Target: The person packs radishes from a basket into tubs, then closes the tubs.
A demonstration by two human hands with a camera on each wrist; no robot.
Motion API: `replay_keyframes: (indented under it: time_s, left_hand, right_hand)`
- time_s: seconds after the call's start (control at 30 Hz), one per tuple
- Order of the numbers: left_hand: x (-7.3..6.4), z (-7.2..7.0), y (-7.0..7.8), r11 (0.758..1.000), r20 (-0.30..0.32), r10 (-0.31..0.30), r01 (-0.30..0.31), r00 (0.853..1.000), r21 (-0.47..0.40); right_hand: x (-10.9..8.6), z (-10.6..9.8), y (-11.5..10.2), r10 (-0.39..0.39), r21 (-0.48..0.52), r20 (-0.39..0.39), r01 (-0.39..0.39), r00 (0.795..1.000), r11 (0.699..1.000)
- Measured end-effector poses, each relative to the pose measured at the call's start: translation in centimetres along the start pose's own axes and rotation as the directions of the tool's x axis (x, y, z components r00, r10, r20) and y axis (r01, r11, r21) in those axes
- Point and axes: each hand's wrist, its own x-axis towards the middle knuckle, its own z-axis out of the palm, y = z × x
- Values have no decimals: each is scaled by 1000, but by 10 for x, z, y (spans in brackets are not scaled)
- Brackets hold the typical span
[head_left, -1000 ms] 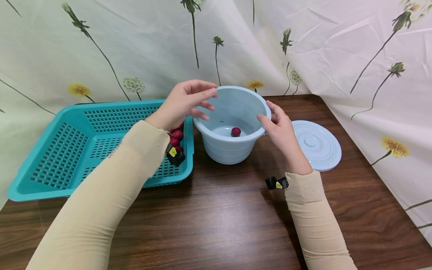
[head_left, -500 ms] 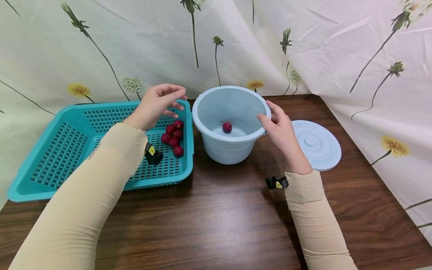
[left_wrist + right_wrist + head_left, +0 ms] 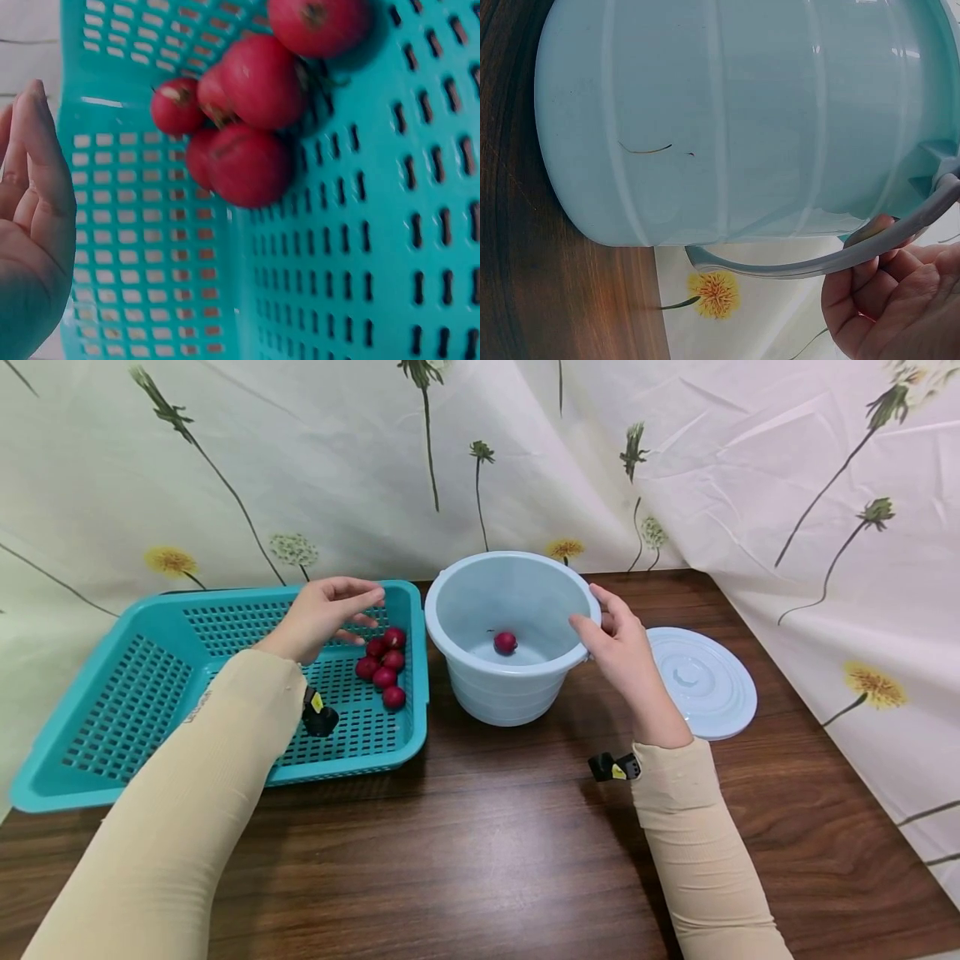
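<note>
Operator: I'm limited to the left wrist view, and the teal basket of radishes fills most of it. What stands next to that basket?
Observer: A pale blue bucket, just right of the basket in the head view.
Operator: Is there anything inside it?
Observer: Yes, the head view shows one red radish on its bottom.
Operator: Is anything holding the bucket?
Observer: The right hand holds it at the rim, on the side away from the basket.
</note>
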Motion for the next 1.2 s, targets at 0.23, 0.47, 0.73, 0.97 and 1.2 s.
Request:
replay_keyframes:
  time_s: [0.23, 0.47, 0.73, 0.97, 1.2]
  left_hand:
    - [6, -5, -20, 992, 54, -86, 80, 995, 101]
    - [11, 1, -29, 978, 102, -123, 103, 987, 180]
    - [14, 9, -33, 978, 145, -162, 139, 976, 156]
    - [18, 13, -36, 975, 145, -182, 160, 973, 153]
    - [18, 17, -34, 973, 140, -184, 160, 973, 167]
  right_hand:
    - [0, 0, 0, -1, 2, 1, 1, 1000, 1000]
    - [0, -1, 0, -5, 4, 3, 5, 1000, 1000]
    - [0, -1, 0, 4, 6, 4, -4, 1000, 1000]
    - [-1, -1, 0, 5, 6, 5, -5, 1000, 1000]
    - [0, -1, -1, 6, 7, 10, -6, 1000, 1000]
